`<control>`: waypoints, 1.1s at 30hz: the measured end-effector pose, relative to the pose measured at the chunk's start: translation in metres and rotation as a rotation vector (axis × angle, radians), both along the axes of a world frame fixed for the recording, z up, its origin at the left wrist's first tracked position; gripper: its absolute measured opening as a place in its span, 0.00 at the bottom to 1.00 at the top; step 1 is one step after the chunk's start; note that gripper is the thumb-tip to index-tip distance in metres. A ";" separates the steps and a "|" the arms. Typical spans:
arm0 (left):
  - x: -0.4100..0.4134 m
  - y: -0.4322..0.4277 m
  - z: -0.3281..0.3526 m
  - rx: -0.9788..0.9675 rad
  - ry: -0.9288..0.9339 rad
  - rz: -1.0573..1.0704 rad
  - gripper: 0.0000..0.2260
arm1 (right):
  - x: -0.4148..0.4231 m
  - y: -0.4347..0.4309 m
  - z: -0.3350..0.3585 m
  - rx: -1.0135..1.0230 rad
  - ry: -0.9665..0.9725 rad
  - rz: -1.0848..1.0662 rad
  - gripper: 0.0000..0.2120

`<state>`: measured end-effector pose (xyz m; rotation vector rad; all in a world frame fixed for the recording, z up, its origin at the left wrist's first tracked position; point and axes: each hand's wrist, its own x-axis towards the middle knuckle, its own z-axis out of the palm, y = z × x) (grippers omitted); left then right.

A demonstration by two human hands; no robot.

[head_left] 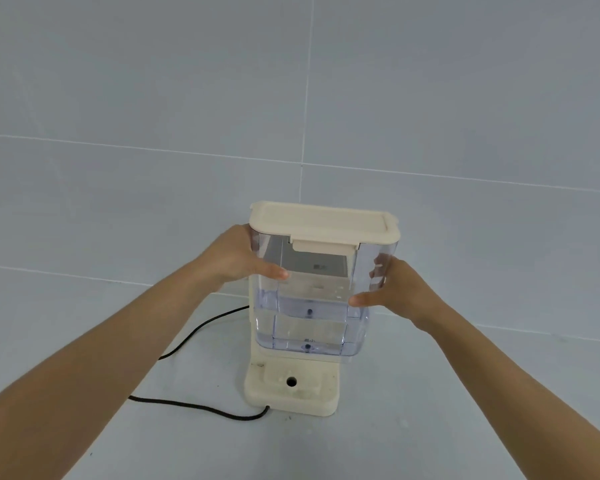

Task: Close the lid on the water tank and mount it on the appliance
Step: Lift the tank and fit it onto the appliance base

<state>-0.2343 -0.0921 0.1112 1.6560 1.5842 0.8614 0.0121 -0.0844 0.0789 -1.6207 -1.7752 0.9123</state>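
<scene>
Your left hand (238,259) and right hand (392,289) clasp the lidded tank (309,296); lower it squarely onto the base (291,386).

The water tank (309,299) hides the appliance (291,389) body behind it

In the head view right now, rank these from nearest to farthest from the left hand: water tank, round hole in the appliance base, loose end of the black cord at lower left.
1. Water tank: touching the left hand, which grips its left side.
2. Round hole: below the tank, on the base platform.
3. Cord's loose end: lower left on the floor.
</scene>
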 end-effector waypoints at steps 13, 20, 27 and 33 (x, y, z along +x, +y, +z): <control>-0.019 0.015 -0.024 -0.069 -0.048 0.049 0.36 | -0.027 0.017 -0.019 -0.039 0.018 -0.004 0.29; -0.017 0.027 -0.037 -0.100 -0.079 0.004 0.36 | -0.026 0.018 -0.029 -0.077 0.039 -0.052 0.30; -0.020 0.034 -0.047 -0.106 -0.088 -0.011 0.34 | -0.029 0.018 -0.044 -0.077 0.049 -0.052 0.31; -0.022 0.032 -0.059 -0.108 -0.135 -0.026 0.32 | -0.031 0.018 -0.052 -0.081 0.031 -0.046 0.33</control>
